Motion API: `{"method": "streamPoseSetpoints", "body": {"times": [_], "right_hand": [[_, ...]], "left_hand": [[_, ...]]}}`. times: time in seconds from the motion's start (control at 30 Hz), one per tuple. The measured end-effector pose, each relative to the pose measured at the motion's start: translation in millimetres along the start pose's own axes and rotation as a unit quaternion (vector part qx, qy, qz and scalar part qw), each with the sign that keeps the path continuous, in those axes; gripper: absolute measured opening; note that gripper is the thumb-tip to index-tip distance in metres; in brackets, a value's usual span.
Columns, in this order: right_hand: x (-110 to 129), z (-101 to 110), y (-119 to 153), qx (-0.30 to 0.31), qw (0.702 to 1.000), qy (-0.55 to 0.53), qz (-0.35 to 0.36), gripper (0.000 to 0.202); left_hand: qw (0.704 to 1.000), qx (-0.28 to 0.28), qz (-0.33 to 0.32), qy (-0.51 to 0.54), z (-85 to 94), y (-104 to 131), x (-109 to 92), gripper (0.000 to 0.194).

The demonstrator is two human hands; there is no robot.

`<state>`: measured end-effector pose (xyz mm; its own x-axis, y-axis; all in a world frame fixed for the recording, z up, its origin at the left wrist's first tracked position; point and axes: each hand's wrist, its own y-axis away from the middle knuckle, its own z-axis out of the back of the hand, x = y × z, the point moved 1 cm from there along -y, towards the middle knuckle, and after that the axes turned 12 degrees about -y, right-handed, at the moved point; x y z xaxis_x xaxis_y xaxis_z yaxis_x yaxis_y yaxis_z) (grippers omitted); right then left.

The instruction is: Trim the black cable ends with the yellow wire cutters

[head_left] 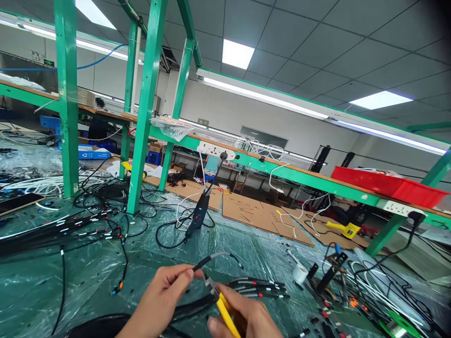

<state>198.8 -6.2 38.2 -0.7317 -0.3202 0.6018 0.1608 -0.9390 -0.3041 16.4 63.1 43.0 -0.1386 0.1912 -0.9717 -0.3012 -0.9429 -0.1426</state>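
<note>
Yellow-handled cutters (225, 315) in right hand (246, 317) touch left hand's (165, 291) cable (211, 259).

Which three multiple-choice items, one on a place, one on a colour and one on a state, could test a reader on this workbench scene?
1. Where does the shallow red plastic tray sit?
A. on the upper shelf at the right
B. on the floor
C. in the left hand

2. What colour are the handles of the small cutting pliers?
A. blue
B. yellow
C. white

3. What is the left hand doing?
A. resting flat
B. pinching the thin black cable
C. holding a cup

Answers: 1 A, it rests on the green-framed shelf; 2 B, yellow shows in the right hand; 3 B, its fingertips close on the cable.
</note>
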Motion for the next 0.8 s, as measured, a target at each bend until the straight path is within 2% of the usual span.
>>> {"method": "streamPoseSetpoints", "body": {"times": [0.13, 0.2, 0.33, 0.6, 0.7, 0.8], "right_hand": [[15, 23, -3, -0.029, 0.979, 0.196, 0.044, 0.062], [19, 28, -5, -0.032, 0.965, 0.253, 0.067, 0.062], [21, 32, -7, -0.013, 0.955, 0.287, 0.072, 0.061], [22, 39, -7, 0.001, 0.934, 0.344, 0.095, 0.067], [22, 40, -7, 0.002, 0.929, 0.356, 0.104, 0.069], [21, 40, -7, 0.005, 0.928, 0.358, 0.102, 0.071]], "left_hand": [[0.999, 0.016, -0.019, -0.026, 2.6, 2, -1, 0.032], [0.997, 0.028, -0.033, -0.063, 3.7, 3, 1, 0.033], [0.994, 0.005, -0.022, -0.103, 5.1, 4, 6, 0.028], [0.999, 0.014, -0.032, 0.002, 1.1, 3, 0, 0.016], [0.999, 0.017, -0.031, -0.022, 0.4, 3, -4, 0.019], [0.997, 0.044, -0.034, -0.055, -0.5, 2, -6, 0.025]]}}
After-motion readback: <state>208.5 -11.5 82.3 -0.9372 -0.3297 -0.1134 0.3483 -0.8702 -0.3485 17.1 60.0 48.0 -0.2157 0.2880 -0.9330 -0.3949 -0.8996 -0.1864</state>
